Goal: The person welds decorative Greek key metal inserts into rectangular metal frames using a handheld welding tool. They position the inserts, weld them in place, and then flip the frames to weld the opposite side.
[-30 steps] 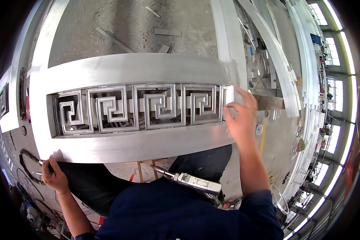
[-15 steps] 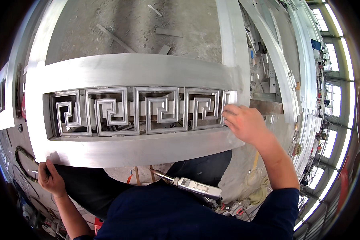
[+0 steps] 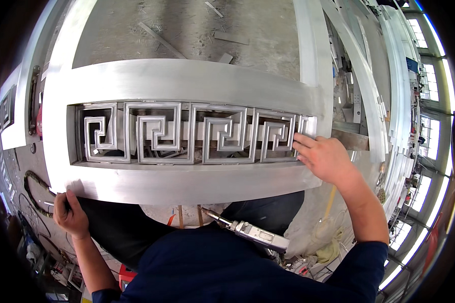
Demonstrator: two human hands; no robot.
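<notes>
A silver metal frame [image 3: 197,182] lies across in front of me. In its long opening sits a fretwork panel [image 3: 220,132] of square metal spirals. At the panel's right end is my right hand [image 3: 326,157], its fingers stretched leftward and touching the last upright; its palm side is hidden. My left hand [image 3: 71,216] is closed at the frame's near left corner, thumb up against the edge. What its curled fingers hold, if anything, is hidden. Below the frame, a silver air tool [image 3: 258,235] with a narrow tip lies near my body.
Metal strips and offcuts [image 3: 231,38] litter the concrete floor beyond the frame. Long pale profiles [image 3: 376,96] stand along the right. A dark hose [image 3: 29,194] loops at the left. Tools and cloth [image 3: 323,255] lie at the lower right.
The whole view has shifted, so the frame and panel appear farther right and slightly higher. My right fingers look straighter on the panel's end. My left hand stays by the same corner.
</notes>
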